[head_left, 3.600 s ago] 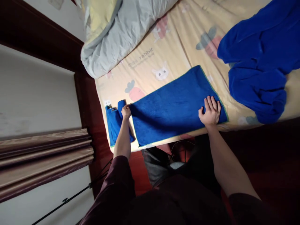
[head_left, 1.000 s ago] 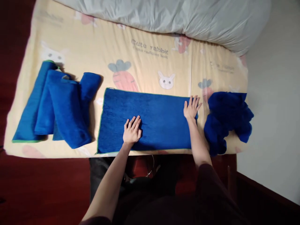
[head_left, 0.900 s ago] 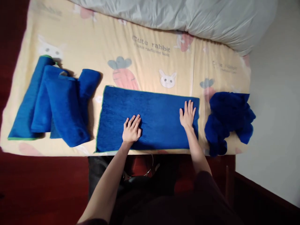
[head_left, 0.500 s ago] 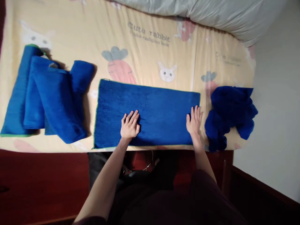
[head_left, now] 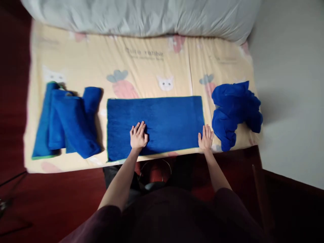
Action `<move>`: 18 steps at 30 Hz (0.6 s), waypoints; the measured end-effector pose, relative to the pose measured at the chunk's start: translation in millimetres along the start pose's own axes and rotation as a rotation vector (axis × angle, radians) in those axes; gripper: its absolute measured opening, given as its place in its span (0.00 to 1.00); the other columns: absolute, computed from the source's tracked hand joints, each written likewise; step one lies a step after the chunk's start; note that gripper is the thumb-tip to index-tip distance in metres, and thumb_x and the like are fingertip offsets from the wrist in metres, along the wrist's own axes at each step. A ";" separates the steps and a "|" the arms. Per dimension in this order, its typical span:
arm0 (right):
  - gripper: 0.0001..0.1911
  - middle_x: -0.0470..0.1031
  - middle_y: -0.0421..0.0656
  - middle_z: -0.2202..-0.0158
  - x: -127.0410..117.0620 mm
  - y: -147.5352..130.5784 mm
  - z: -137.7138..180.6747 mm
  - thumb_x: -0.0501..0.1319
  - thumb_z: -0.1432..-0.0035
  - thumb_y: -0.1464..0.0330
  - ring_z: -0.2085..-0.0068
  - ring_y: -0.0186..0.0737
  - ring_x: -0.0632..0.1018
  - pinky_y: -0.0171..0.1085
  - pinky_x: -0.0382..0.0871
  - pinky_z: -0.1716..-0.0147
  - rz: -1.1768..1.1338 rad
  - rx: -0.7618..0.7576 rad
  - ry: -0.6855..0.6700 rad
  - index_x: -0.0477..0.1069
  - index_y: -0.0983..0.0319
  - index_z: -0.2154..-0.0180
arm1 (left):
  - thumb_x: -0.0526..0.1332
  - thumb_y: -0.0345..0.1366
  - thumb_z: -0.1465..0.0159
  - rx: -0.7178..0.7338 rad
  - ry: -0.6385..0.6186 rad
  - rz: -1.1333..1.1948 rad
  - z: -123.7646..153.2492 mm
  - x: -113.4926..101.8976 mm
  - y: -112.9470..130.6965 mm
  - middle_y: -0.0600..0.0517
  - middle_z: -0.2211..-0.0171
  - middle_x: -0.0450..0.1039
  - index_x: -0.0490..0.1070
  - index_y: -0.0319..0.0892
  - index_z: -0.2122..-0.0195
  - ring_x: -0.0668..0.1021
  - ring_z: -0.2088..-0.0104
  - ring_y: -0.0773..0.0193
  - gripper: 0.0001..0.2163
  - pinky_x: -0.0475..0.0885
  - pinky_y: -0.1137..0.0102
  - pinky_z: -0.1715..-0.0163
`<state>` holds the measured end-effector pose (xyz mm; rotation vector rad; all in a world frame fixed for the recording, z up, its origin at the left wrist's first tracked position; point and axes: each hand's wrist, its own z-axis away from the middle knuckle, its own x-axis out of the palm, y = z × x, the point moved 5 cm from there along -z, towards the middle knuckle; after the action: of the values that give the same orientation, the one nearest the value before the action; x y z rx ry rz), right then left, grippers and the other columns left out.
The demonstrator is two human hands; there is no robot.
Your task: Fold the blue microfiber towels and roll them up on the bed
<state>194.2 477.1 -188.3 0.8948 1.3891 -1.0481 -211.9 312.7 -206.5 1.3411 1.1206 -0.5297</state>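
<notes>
A blue towel (head_left: 167,118) with green edging lies spread flat in front of me, its long side along the bed's near edge. My left hand (head_left: 138,135) rests on it, left of the middle, palm down with the fingers stretched out. At the towel's right edge, near the lower corner, my right hand (head_left: 206,137) lies flat with its fingers extended. Neither hand grips anything. Several folded or rolled blue towels (head_left: 76,125) overlap in a pile on the left. On the right sits a crumpled heap of blue cloth (head_left: 235,108).
All of this lies on a bed with a yellow printed sheet (head_left: 149,77) showing carrots and rabbits. A pale grey quilt (head_left: 141,17) runs along the far side. A light wall (head_left: 291,101) stands at the right, and the floor (head_left: 63,195) is dark red.
My right hand has slid toward me along the towel's right edge. My left hand stays on the towel. The camera view has shifted, showing more of the quilt and floor.
</notes>
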 end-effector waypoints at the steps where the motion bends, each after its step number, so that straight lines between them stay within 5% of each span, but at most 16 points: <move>1: 0.34 0.44 0.50 0.22 -3.5 -1.2 1.4 0.42 0.25 0.60 0.24 0.44 0.48 0.51 0.38 0.26 -0.002 0.002 -0.001 0.47 0.66 0.25 | 0.52 0.36 0.31 0.012 0.004 -0.020 -1.1 -1.9 3.2 0.45 0.28 0.60 0.63 0.37 0.30 0.59 0.27 0.53 0.28 0.44 0.52 0.26; 5: 0.33 0.50 0.51 0.24 -13.9 4.3 10.0 0.44 0.25 0.56 0.25 0.47 0.51 0.50 0.43 0.27 -0.054 0.040 0.060 0.56 0.63 0.27 | 0.48 0.35 0.29 0.013 -0.071 -0.086 2.0 -16.7 20.0 0.44 0.27 0.57 0.61 0.35 0.29 0.58 0.26 0.53 0.28 0.46 0.52 0.26; 9: 0.30 0.57 0.50 0.26 -11.8 23.1 24.7 0.48 0.28 0.54 0.26 0.50 0.55 0.57 0.48 0.29 -0.154 0.134 0.136 0.67 0.59 0.33 | 0.48 0.38 0.27 -0.065 -0.104 -0.117 46.5 -35.9 20.7 0.41 0.24 0.47 0.57 0.38 0.26 0.50 0.24 0.47 0.28 0.47 0.46 0.27; 14: 0.26 0.65 0.51 0.31 -9.2 42.2 58.6 0.53 0.33 0.56 0.31 0.54 0.64 0.57 0.59 0.34 -0.259 0.240 0.221 0.77 0.59 0.42 | 0.48 0.39 0.27 -0.233 -0.021 -0.186 139.7 -58.0 -18.4 0.41 0.24 0.47 0.57 0.40 0.26 0.47 0.24 0.44 0.28 0.47 0.42 0.27; 18: 0.17 0.81 0.54 0.48 -11.5 56.8 75.1 0.60 0.43 0.60 0.46 0.54 0.77 0.50 0.69 0.42 -0.399 0.319 0.273 0.84 0.60 0.61 | 0.50 0.37 0.28 -0.219 -0.014 -0.183 185.3 -73.6 -53.1 0.41 0.25 0.52 0.60 0.40 0.28 0.51 0.24 0.46 0.27 0.52 0.47 0.27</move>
<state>272.9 424.6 -181.2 1.0451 1.7032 -1.5251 -227.3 107.2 -196.4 1.0504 1.2591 -0.5312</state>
